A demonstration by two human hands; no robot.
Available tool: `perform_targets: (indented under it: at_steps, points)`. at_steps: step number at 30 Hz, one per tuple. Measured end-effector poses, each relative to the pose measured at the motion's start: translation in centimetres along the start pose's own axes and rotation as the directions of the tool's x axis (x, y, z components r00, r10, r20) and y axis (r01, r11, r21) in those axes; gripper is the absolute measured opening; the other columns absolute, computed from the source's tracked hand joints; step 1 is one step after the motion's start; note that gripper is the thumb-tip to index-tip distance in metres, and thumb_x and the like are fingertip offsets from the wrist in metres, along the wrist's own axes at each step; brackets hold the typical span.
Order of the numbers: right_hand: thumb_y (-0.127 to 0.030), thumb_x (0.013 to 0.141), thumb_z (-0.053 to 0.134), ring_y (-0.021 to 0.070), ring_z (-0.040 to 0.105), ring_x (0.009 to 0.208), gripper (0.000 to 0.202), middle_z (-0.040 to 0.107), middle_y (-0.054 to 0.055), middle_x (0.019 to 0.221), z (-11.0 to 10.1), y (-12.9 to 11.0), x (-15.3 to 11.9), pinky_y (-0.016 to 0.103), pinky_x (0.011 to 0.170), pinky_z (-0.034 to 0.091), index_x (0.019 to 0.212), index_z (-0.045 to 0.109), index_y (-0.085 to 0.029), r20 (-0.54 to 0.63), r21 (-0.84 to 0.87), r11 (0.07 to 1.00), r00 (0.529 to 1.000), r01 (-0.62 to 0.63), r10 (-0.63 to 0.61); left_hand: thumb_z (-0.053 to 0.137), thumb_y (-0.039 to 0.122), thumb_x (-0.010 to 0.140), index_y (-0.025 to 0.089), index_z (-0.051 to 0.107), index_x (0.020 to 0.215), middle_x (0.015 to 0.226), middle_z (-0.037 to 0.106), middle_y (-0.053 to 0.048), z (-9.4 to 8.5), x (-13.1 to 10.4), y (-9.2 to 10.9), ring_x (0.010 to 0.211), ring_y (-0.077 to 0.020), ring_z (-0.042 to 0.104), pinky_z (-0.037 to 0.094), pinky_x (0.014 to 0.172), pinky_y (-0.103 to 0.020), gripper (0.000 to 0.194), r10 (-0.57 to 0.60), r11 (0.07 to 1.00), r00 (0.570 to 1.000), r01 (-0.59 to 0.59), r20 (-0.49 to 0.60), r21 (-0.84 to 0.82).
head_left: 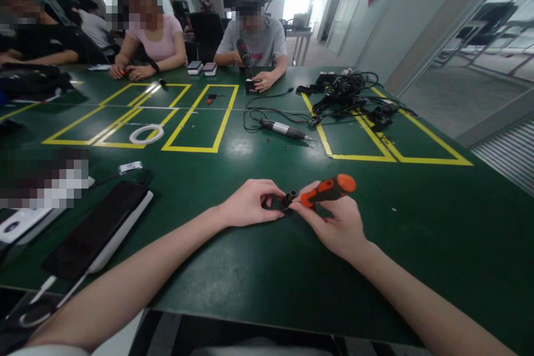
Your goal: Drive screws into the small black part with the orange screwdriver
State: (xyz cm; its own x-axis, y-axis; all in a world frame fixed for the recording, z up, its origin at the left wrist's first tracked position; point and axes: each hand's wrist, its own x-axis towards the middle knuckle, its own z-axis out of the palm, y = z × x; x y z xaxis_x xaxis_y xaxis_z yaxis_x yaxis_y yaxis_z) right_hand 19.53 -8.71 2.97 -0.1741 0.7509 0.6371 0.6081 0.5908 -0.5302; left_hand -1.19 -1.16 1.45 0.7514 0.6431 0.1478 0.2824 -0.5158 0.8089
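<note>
Between thumb and fingertips, my left hand (pixel 252 203) grips a small black cylindrical part (pixel 287 200) with an open metallic-looking end, just above the green table. An orange-and-black screwdriver (pixel 329 190) is in my right hand (pixel 341 226), its handle slanting up to the right. The fingertips of my right hand pinch close beside the black part, and both hands nearly meet there. My fingers hide the screwdriver's tip, so I cannot tell whether it touches the part.
A phone (pixel 98 228) rests on a white block at left, with cables nearby. Ahead lie an electric screwdriver (pixel 283 129), a white ring (pixel 147 134), and a black cable heap (pixel 348 89). Across the table (pixel 233 267), a co-worker (pixel 254 39) holds a power tool (pixel 244 54); other people sit left.
</note>
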Motion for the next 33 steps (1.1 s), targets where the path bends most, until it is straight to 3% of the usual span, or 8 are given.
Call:
perform_targets:
  at_steps: [6,15,28,33]
  points:
    - [-0.019,0.096,0.060,0.0179,0.068,0.061,0.020,0.073,0.004,0.072,-0.4,-0.5,0.2,0.029,0.059,0.054,0.078,0.068,-0.022,-0.058,0.021,1.000,0.998,0.022,-0.021,0.081,0.029,0.079,0.017,0.076,0.107,0.097,0.070,-0.004,-0.4,0.0,0.0,0.073,-0.0122,0.060,0.048,0.068,-0.025,0.031,0.028,0.999,0.999,-0.029,0.045,0.016]
    - [-0.022,0.097,0.058,0.0182,0.068,0.061,0.021,0.074,0.005,0.072,-0.5,-0.6,0.3,0.030,0.058,0.054,0.079,0.068,-0.022,-0.055,0.009,1.000,0.998,0.009,-0.008,0.082,0.034,0.083,0.019,0.071,0.094,0.098,0.073,-0.005,-0.2,0.0,-0.7,0.096,-0.0218,0.065,0.050,0.095,-0.039,0.021,0.114,0.984,0.993,-0.112,-0.009,0.138]
    - [-0.023,0.098,0.057,0.0191,0.070,0.065,0.020,0.073,0.004,0.073,0.1,-0.7,0.5,0.030,0.059,0.054,0.081,0.066,-0.022,0.001,0.045,0.999,1.000,0.008,-0.008,0.080,0.036,0.084,0.017,0.069,0.092,0.093,0.069,-0.004,-0.2,-0.1,-0.3,0.083,-0.0164,0.062,0.047,0.073,-0.027,0.023,0.071,0.991,0.997,-0.070,-0.003,0.117]
    - [-0.020,0.098,0.063,0.0160,0.067,0.061,0.018,0.073,0.002,0.072,0.3,-1.4,0.7,0.027,0.058,0.053,0.081,0.068,-0.021,-0.035,0.088,0.995,0.999,0.041,-0.038,0.077,0.036,0.088,0.016,0.070,0.096,0.092,0.070,-0.004,-0.2,-0.2,-0.4,0.082,-0.0161,0.062,0.047,0.074,-0.027,0.022,0.070,0.987,0.997,-0.071,0.012,0.142]
